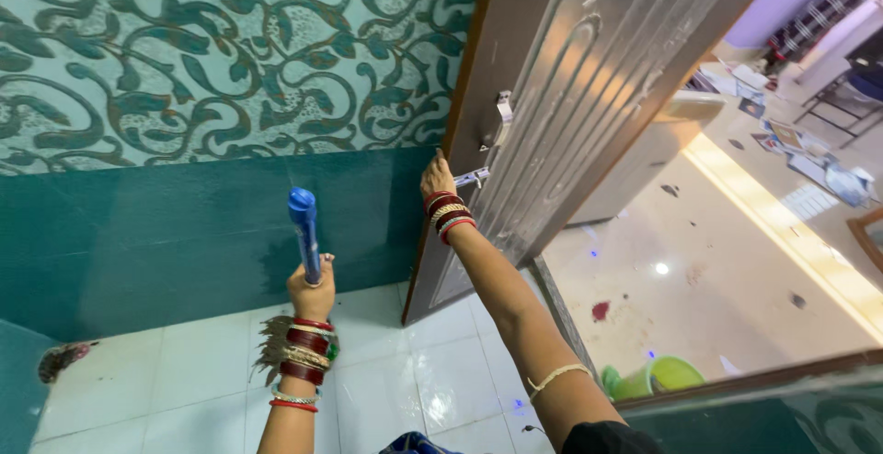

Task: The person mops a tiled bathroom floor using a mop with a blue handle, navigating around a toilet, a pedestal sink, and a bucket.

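Left hand [313, 293] is closed in a fist around the lower end of a blue brush handle [304, 233], which stands nearly upright, its long axis running up toward the rounded blue tip, tilted slightly left. Red and gold bangles [303, 353] ring that wrist, and bristles [272, 348] show just behind it. Right hand [438, 178] reaches farther out, arm stretched straight, fingers up against the edge of the brown door [589, 77] beside its metal latch [474, 178]; whether it grips anything I cannot tell. Beyond, teal wall tiles [184, 233] meet a white tiled floor [184, 371].
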